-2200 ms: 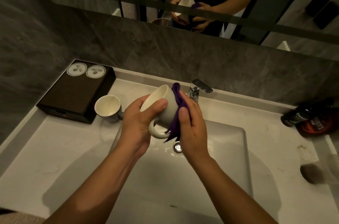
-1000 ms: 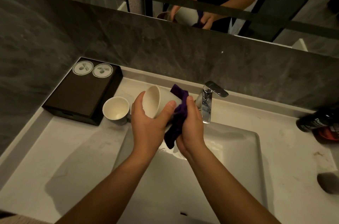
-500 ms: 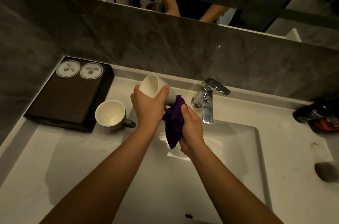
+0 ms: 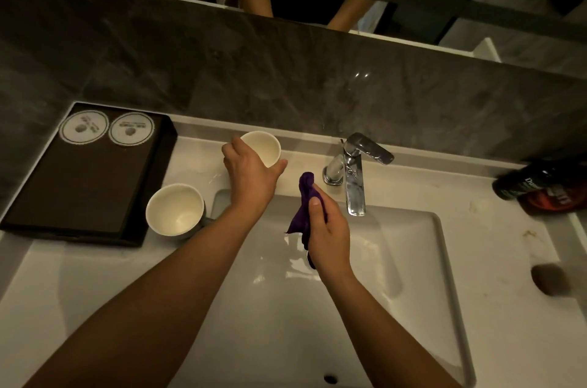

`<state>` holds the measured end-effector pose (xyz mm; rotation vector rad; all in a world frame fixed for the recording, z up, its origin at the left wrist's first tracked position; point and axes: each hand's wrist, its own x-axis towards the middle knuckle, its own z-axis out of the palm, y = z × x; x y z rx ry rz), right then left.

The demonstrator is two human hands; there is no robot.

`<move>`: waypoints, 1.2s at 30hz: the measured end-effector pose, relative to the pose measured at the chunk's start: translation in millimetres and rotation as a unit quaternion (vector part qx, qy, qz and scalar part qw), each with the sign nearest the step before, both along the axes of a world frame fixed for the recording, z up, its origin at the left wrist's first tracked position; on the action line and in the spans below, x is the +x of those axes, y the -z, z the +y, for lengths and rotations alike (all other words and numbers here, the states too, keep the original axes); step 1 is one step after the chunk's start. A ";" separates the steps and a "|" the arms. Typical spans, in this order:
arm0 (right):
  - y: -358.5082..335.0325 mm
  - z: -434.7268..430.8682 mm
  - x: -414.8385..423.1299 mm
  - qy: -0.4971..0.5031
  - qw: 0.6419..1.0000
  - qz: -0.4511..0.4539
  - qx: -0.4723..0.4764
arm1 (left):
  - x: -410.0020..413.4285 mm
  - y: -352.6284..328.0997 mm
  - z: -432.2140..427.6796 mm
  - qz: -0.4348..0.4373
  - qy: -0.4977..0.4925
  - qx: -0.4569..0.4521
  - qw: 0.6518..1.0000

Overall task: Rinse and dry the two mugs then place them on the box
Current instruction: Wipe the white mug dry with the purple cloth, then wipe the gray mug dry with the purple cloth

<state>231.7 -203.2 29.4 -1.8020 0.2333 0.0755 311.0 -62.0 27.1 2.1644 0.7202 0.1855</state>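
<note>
My left grip (image 4: 251,178) is curled round the held mug (image 4: 262,148), thumb on its right wall and fingers on its left wall, with the mouth facing up. This mug is at 11 o'clock from the basin (image 4: 413,260), over the strip of table (image 4: 63,292) behind the basin rim; whether its base touches the table cannot be determined. My right grip (image 4: 330,229) is closed round the purple cloth (image 4: 305,206), which is bunched, with one end projecting above the thumb and the rest hanging below the palm. This grip is over the far part of the basin, just left of the faucet (image 4: 355,175), and is apart from the held mug. The second mug (image 4: 174,210) stands upright on the table at 9 o'clock from the basin, mouth up, just beside the near right corner of the box (image 4: 85,184); contact between them cannot be confirmed. The box is dark and lies at 10 o'clock against the wall, with two round white discs (image 4: 84,127) on its far edge. Both mugs are off the box. Two bottles (image 4: 521,184) sit at 2 o'clock near the right edge of the table.
</note>
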 end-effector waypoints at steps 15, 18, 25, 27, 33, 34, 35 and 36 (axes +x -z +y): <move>-7.8 2.5 -2.5 -0.003 1.000 -0.011 -0.008 | -14.1 -5.9 0.3 0.003 0.013 0.003 1.000; -15.8 1.6 -5.0 -0.016 1.000 -0.019 0.009 | -46.3 -29.2 5.6 -0.036 0.029 0.005 0.999; -35.3 12.7 -12.5 -0.092 0.995 -0.020 0.034 | -160.8 -36.6 40.2 -0.131 -0.099 -0.001 0.987; -39.8 23.6 -12.9 -0.121 0.992 -0.033 0.034 | -178.9 -20.4 49.7 -0.102 -0.136 -0.010 0.985; -48.4 69.4 -11.2 -0.261 0.959 -0.110 -0.003 | -183.8 12.8 67.6 -0.060 -0.138 -0.095 0.984; -49.4 78.7 -10.1 -0.286 0.949 -0.131 -0.014 | -181.3 17.5 71.4 -0.063 -0.136 -0.119 0.982; -49.6 87.5 -8.9 -0.311 0.938 -0.152 -0.028 | -178.5 19.9 74.7 -0.069 -0.130 -0.147 0.978; -48.8 95.6 -7.2 -0.334 0.926 -0.169 -0.050 | -175.7 21.9 78.2 -0.082 -0.122 -0.177 0.973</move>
